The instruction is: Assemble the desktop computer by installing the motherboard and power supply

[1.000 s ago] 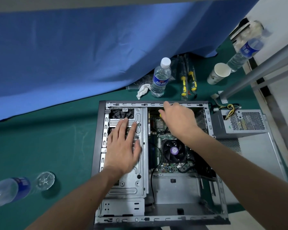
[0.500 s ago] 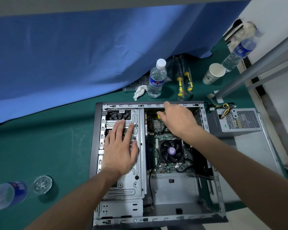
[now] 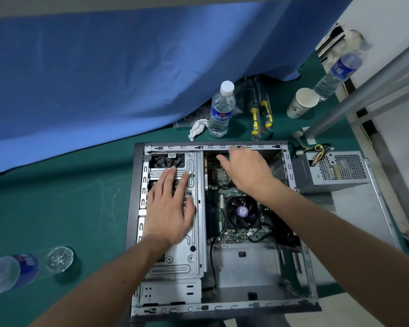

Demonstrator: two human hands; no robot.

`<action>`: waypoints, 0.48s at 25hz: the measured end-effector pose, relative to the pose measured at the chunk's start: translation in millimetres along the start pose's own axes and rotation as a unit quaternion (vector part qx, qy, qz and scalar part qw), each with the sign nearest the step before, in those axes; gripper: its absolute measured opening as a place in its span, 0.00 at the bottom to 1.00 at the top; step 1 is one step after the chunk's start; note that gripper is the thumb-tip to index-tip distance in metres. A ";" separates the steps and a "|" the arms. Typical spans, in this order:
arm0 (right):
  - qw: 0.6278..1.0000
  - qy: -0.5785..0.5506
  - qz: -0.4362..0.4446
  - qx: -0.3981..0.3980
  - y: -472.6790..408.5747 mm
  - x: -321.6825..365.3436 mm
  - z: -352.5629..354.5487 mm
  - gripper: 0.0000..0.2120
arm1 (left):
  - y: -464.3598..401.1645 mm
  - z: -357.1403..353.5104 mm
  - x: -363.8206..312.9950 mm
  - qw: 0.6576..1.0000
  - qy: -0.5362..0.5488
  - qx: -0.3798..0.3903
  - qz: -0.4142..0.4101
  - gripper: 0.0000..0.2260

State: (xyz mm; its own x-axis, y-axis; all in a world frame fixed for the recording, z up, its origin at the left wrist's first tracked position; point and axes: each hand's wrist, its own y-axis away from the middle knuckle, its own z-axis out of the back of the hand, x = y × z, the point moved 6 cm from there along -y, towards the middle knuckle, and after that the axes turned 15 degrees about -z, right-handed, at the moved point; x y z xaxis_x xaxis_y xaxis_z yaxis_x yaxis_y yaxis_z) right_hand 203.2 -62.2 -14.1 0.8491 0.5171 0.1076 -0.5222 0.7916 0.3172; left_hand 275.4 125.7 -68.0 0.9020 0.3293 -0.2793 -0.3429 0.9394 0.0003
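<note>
Head view: open grey metal computer case [image 3: 137, 208] lying on its side on green table covering [image 3: 69, 208], long axis running away from the viewer. Inside, at right: green motherboard [image 3: 232, 234] flat on the case floor, black round cooler fan with purple hub [image 3: 242, 212] on top. Inside, at left: silver metal drive cage [image 3: 194, 256]. Left hand [image 3: 169, 208] flat on the cage, fingers straight, pointing away, gripping nothing. Right hand [image 3: 247, 171] reaching over the far end of the motherboard, fingers loosely bent; contents of the hand, if any, hidden. Grey perforated power supply box [image 3: 333, 171] outside the case, just beside its right wall, yellow and black wires [image 3: 318, 153] at its far end. Beyond the case: upright clear water bottle with blue label [image 3: 221, 112], crumpled white tissue [image 3: 197, 128], yellow-and-black screwdrivers [image 3: 261, 114], white paper cup [image 3: 302, 102]. Blue cloth [image 3: 128, 79] draped behind.
</note>
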 end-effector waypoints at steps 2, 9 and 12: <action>0.995 -0.074 -0.001 0.063 -1.4 -0.6 -0.1 0.15 | 0.5 -0.6 0.4 1.000 0.001 0.001 0.000 0.26; 0.999 -0.042 -0.017 0.001 2.2 0.6 -8.2 0.15 | 0.5 -1.0 1.2 1.000 0.002 -0.002 0.000 0.26; 0.996 -0.052 -0.070 -0.010 -3.1 -10.8 -9.5 0.21 | -0.1 -0.5 1.0 1.000 0.001 -0.003 -0.001 0.26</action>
State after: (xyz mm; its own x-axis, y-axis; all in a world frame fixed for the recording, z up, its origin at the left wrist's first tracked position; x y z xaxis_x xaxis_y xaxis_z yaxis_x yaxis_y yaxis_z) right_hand 194.8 -67.2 -25.2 0.9172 0.3649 0.1601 -0.3979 0.8611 0.3164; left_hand 276.2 125.9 -68.7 0.9022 0.3272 -0.2812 -0.3426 0.9395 -0.0061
